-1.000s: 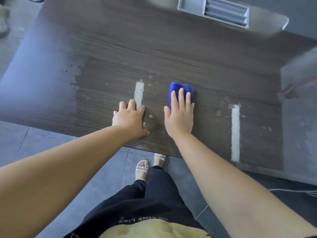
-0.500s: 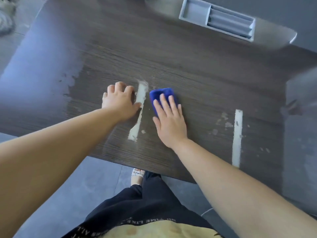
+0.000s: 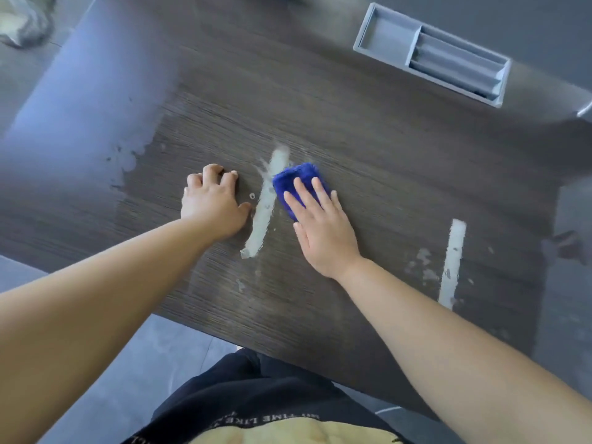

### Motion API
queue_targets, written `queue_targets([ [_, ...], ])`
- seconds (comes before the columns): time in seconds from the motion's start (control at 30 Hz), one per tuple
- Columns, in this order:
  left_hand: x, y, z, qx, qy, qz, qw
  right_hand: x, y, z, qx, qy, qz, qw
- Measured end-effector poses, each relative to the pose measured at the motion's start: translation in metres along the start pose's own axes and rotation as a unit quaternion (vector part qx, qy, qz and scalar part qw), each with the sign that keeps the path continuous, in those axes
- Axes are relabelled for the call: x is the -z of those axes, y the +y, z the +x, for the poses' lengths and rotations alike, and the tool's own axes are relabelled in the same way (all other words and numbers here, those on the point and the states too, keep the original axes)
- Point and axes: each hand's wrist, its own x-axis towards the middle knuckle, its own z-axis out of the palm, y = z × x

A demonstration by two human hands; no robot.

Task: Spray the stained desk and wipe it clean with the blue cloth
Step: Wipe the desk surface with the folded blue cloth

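Cloth of folded blue plush fabric [image 3: 296,181] lies at frame centre on the dark wood-grain desk [image 3: 352,139], just right of a pale stain streak [image 3: 264,216]. The right hand [image 3: 323,232] presses it flat with straight, spread fingers; the left hand [image 3: 213,203] rests on the desk just left of that streak, fingers curled, holding nothing. A second pale streak [image 3: 451,261] lies at lower right, a grey recessed tray [image 3: 432,56] at upper right.
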Motion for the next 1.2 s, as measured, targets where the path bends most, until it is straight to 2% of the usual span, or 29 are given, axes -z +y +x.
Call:
queue_targets([
  [0.03,0.001,0.0,0.0,0.0,-0.001,-0.005,1.0,0.006,0.019,0.002,0.061,-0.018,-0.009,0.998],
  [0.07,0.001,0.0,-0.001,0.002,-0.002,-0.006,1.0,0.011,0.04,0.007,0.081,-0.015,-0.024,0.996],
  [0.1,0.001,0.001,-0.001,0.006,-0.001,-0.007,1.0,0.016,0.059,0.014,0.055,-0.003,-0.034,0.998],
  [0.17,0.003,0.004,0.0,0.019,0.002,-0.021,1.0,0.027,0.085,0.034,-0.123,0.008,-0.015,0.992],
  [0.23,0.004,0.009,0.002,0.043,0.015,-0.042,0.998,0.032,0.086,0.058,-0.314,0.043,0.011,0.948],
  [0.27,0.004,0.011,0.003,0.05,0.026,-0.039,0.998,0.031,0.073,0.068,-0.358,0.048,0.015,0.932],
  [0.3,0.004,0.014,0.005,0.046,0.037,-0.021,0.998,0.028,0.058,0.073,-0.354,0.042,0.014,0.934],
  [0.33,0.004,0.016,0.008,0.032,0.045,0.011,0.998,0.021,0.041,0.073,-0.302,0.043,0.011,0.952],
  [0.4,0.006,0.019,0.018,-0.002,0.025,0.079,0.997,0.009,0.017,0.058,-0.106,0.023,0.002,0.994],
  [0.47,0.014,0.019,0.029,-0.012,-0.019,0.11,0.994,0.012,0.028,0.04,0.057,-0.025,-0.03,0.998],
  [0.5,0.019,0.019,0.035,-0.015,-0.039,0.114,0.993,0.019,0.047,0.038,0.089,-0.034,-0.041,0.995],
  [0.53,0.024,0.02,0.041,-0.019,-0.056,0.116,0.991,0.024,0.069,0.039,0.08,-0.019,-0.056,0.995],
  [0.57,0.028,0.023,0.045,-0.024,-0.07,0.118,0.99,0.03,0.09,0.042,0.033,0.002,-0.066,0.997],
  [0.6,0.031,0.026,0.048,-0.03,-0.079,0.118,0.989,0.037,0.109,0.046,-0.049,0.003,-0.059,0.997],
  [0.67,0.033,0.031,0.054,-0.036,-0.088,0.118,0.988,0.044,0.128,0.059,-0.261,0.029,-0.01,0.965],
  [0.7,0.034,0.033,0.056,-0.037,-0.092,0.121,0.988,0.044,0.123,0.067,-0.332,0.049,0.005,0.942],
  [0.73,0.035,0.036,0.058,-0.037,-0.096,0.125,0.987,0.041,0.111,0.073,-0.363,0.06,0.01,0.93],
  [0.77,0.036,0.038,0.059,-0.034,-0.099,0.13,0.986,0.036,0.096,0.077,-0.347,0.063,0.013,0.935],
  [0.8,0.037,0.039,0.059,-0.029,-0.102,0.136,0.985,0.03,0.081,0.076,-0.292,0.057,0.02,0.954],
  [0.87,0.04,0.044,0.06,-0.022,-0.108,0.148,0.983,0.022,0.067,0.06,-0.116,0.014,0.01,0.993],
  [0.9,0.04,0.045,0.06,-0.021,-0.11,0.151,0.982,0.021,0.073,0.05,-0.044,0.0,-0.007,0.999],
  [0.93,0.04,0.046,0.059,-0.02,-0.112,0.154,0.982,0.025,0.088,0.042,-0.009,-0.006,-0.018,1.0],
  [0.97,0.04,0.047,0.06,-0.02,-0.114,0.156,0.981,0.032,0.108,0.038,-0.023,0.001,-0.027,0.999],
  [1.0,0.041,0.046,0.061,-0.017,-0.117,0.16,0.98,0.037,0.124,0.037,-0.084,0.012,-0.03,0.996],
  [1.03,0.041,0.047,0.062,-0.015,-0.121,0.163,0.979,0.043,0.139,0.039,-0.182,0.02,-0.027,0.983],
  [1.1,0.042,0.05,0.065,-0.01,-0.124,0.162,0.979,0.051,0.151,0.057,-0.389,0.054,0.002,0.92],
  [1.13,0.043,0.053,0.066,-0.008,-0.123,0.162,0.979,0.052,0.147,0.073,-0.453,0.074,0.02,0.888],
  [1.17,0.044,0.056,0.067,-0.005,-0.124,0.161,0.979,0.051,0.138,0.088,-0.485,0.081,0.033,0.87],
  [1.2,0.045,0.059,0.067,0.0,-0.129,0.162,0.978,0.048,0.124,0.099,-0.481,0.073,0.035,0.873],
])
